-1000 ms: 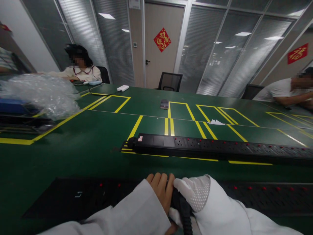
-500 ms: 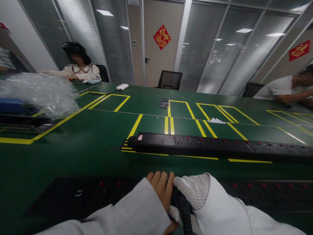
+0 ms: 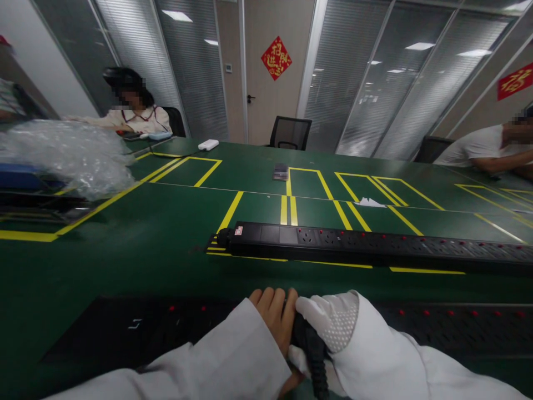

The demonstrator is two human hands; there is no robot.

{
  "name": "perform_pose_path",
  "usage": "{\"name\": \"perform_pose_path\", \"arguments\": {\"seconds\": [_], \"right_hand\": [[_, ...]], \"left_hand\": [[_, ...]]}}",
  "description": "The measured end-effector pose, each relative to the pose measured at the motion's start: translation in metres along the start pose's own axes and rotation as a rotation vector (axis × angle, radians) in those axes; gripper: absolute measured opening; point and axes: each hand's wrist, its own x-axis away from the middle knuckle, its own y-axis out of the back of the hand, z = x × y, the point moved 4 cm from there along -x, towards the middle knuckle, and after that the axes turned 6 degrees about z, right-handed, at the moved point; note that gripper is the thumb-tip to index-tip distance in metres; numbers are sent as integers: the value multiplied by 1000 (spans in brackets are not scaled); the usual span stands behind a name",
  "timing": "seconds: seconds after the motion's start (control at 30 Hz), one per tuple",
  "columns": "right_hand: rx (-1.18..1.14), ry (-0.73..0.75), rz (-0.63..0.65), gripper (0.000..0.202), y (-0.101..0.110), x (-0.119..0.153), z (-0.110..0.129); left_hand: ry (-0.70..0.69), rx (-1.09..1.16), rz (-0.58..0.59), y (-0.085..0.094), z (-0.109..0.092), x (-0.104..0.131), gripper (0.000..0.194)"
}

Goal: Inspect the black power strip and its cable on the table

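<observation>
A long black power strip (image 3: 158, 325) with red indicators lies across the near side of the table. My left hand (image 3: 275, 316), bare and coming out of a white sleeve, is wrapped over the middle of this strip, with its fingers on the far side. Right beside it, my right hand (image 3: 331, 319) wears a white dotted glove. It is closed around a black plug (image 3: 306, 333), whose ribbed cord runs down towards me. The two hands touch. The plug's front end is hidden, so I cannot tell whether it sits in a socket.
Farther off lies a second black power strip (image 3: 353, 241) among yellow tape lines on the green table (image 3: 137, 250). Clear plastic wrap (image 3: 70, 155) is piled at left. A white box (image 3: 208, 145) and a torn white paper (image 3: 370, 203) lie beyond. Two people sit at the far side.
The view has tilted very slightly, so the background sits a little higher. Both hands keep their hold with hardly any movement.
</observation>
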Motion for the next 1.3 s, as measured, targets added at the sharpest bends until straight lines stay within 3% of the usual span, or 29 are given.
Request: {"name": "perform_pose_path", "arguments": {"seconds": [0.13, 0.33, 0.53, 0.6, 0.7, 0.77, 1.03, 1.13, 1.3], "right_hand": [[1, -3, 26, 40, -1, 0, 0], [0, -4, -19, 39, 1, 0, 0], [-8, -29, 34, 42, -6, -1, -1], [10, -41, -19, 33, -6, -2, -1], [79, -59, -135, 3, -3, -3, 0], [100, -65, -154, 6, -2, -3, 1], [147, -73, -19, 8, 2, -6, -2], [81, -76, 37, 33, -1, -5, -6], [118, -98, 100, 14, -6, 1, -9]], "left_hand": [[-8, 24, 36, 3, 1, 1, 41], [7, 5, -28, -3, 0, 0, 37], [29, -14, -22, -2, 0, -1, 37], [11, -13, 14, 0, 0, -1, 38], [2, 1, 68, 1, 1, -1, 42], [17, 12, 68, 2, 1, -2, 41], [30, -15, -35, -1, 0, 0, 37], [34, 0, -47, 0, 0, 1, 38], [58, 2, -7, 2, -1, 1, 42]]}}
